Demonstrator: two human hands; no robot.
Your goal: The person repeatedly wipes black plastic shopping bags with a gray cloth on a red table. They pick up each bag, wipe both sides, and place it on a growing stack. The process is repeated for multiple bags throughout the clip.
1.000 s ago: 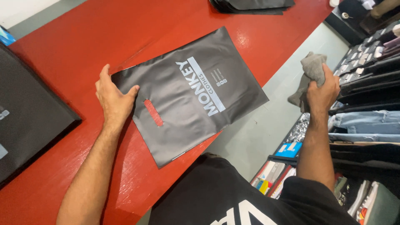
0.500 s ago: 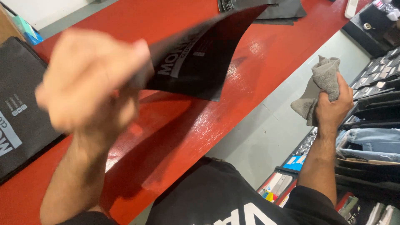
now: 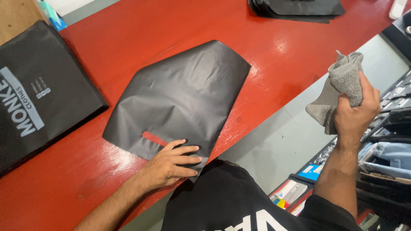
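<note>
Black plastic bag (image 3: 184, 94) lies blank-side up at frame centre on red counter (image 3: 265, 47); left hand (image 3: 171, 164), fingers spread, flattens its lower edge. Right hand (image 3: 357, 109), right of frame, fingers clamped on grey cloth (image 3: 342, 83). Next, probably, opening the bag's mouth for it.

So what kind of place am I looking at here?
Probably a clothing shop's counter: a long red counter with dark plastic carrier bags, another stack further along, and folded jeans on shelves at the right. The right hand grips a grey cloth.
</note>
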